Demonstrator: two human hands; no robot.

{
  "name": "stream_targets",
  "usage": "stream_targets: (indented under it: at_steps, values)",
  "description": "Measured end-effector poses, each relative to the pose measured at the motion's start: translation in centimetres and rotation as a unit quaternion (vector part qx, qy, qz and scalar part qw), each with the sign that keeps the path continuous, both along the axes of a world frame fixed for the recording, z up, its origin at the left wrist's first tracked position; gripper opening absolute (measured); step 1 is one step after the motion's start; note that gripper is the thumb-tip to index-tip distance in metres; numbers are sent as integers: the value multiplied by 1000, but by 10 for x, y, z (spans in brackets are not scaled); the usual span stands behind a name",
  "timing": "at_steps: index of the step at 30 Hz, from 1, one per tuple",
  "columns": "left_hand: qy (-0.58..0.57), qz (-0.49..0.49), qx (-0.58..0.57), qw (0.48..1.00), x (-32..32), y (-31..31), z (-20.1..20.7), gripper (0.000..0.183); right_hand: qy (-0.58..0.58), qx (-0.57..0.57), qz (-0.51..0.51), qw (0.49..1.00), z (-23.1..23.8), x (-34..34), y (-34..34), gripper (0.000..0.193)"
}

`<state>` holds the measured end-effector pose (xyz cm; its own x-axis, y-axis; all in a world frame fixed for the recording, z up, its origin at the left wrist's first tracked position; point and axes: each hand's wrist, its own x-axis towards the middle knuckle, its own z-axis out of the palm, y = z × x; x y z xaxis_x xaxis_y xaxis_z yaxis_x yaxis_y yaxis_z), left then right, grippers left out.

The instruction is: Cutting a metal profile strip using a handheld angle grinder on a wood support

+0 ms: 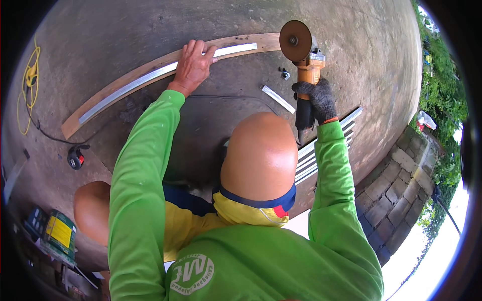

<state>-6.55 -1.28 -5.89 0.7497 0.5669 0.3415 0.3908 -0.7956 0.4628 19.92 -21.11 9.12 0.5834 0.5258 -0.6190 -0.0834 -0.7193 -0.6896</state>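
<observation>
My bare left hand [193,67] grips a long silver metal strip [145,78], its fingers curled over the far edge. The strip lies along a wooden board [273,42] on the ground. In a dark grey knitted glove, my right hand [319,99] is closed around the body of an orange and black angle grinder [309,70]. The grinder's round brown disc [295,40] faces up, beyond the right end of the strip and apart from it. Whether the disc spins cannot be told. A short cut metal piece [277,99] lies between my hands.
Several metal strips [307,163] lie beside my right forearm. A dark cord [221,96] crosses the concrete floor, and a yellow cord [31,78] is at far left. A tape measure [76,157] rests left of my knee. Concrete blocks [396,193] are stacked at right.
</observation>
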Motion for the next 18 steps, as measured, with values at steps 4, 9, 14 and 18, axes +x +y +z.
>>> stream_targets:
  at_steps: [4,9,14,18]
  values:
    - [0,-65,-9,998,9,9,0,32,-78,-56,87,992,-21,13,-4,44]
    - [-1,-128,-13,992,8,22,0,33,-104,-76,138,982,-40,7,-4,43]
    - [37,-115,47,992,6,18,-2,34,-100,-97,119,983,-44,-6,5,57]
    - [49,-119,33,991,7,18,-2,35,-137,-144,148,969,-45,-6,11,59]
